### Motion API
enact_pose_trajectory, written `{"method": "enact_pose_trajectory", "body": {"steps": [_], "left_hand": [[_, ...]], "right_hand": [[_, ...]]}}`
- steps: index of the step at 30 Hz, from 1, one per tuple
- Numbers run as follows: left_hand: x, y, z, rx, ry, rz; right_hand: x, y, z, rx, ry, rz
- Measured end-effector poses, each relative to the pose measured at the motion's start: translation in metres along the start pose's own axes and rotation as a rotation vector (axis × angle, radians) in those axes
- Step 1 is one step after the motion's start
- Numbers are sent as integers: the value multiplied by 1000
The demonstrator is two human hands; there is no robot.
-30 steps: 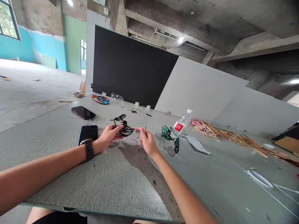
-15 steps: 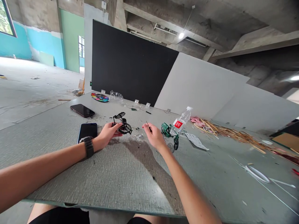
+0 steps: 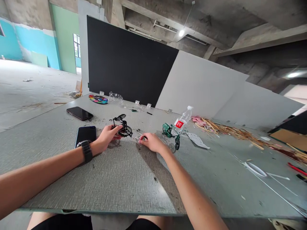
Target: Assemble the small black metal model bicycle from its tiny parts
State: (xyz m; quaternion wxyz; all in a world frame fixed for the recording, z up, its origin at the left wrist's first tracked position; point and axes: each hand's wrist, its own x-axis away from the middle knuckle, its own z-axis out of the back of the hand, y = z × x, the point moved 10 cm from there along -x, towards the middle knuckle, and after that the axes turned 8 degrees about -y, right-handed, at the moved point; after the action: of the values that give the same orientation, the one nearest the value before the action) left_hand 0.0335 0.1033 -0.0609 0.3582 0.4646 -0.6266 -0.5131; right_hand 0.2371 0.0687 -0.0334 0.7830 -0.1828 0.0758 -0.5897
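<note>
My left hand is closed on a small black model bicycle, gripping it near one wheel and holding it tilted just above the table. To its right, my right hand is low at the tabletop, its fingers pinched round a small screwdriver with a thin metal shaft pointing left. Tiny loose parts lie by the fingertips, too small to name. A green model bicycle stands on the table just beyond my right hand.
On the grey table lie two phones, one dark and one blue-edged, left of the bicycle. A clear bottle, a paper sheet and wood strips are right. A paint palette sits at the back.
My right hand has lowered and moved left with the screwdriver, down to the loose parts. The left hand keeps its hold on the black bicycle. The view has shifted slightly.
</note>
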Motion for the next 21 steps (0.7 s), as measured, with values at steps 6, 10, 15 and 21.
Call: {"method": "enact_pose_trajectory", "body": {"steps": [6,10,15,21], "left_hand": [[0,-2,0,-15,-3,10],[2,1,-1,-40,1,18],[3,3,-2,-31,-4,6],[4,3,-3,-54,-15,7]], "right_hand": [[-1,-1,-5,-9,-41,13],[0,-9,-5,-7,-43,32],[1,-13,-3,-15,-35,33],[4,-8,1,0,-53,-3]]}}
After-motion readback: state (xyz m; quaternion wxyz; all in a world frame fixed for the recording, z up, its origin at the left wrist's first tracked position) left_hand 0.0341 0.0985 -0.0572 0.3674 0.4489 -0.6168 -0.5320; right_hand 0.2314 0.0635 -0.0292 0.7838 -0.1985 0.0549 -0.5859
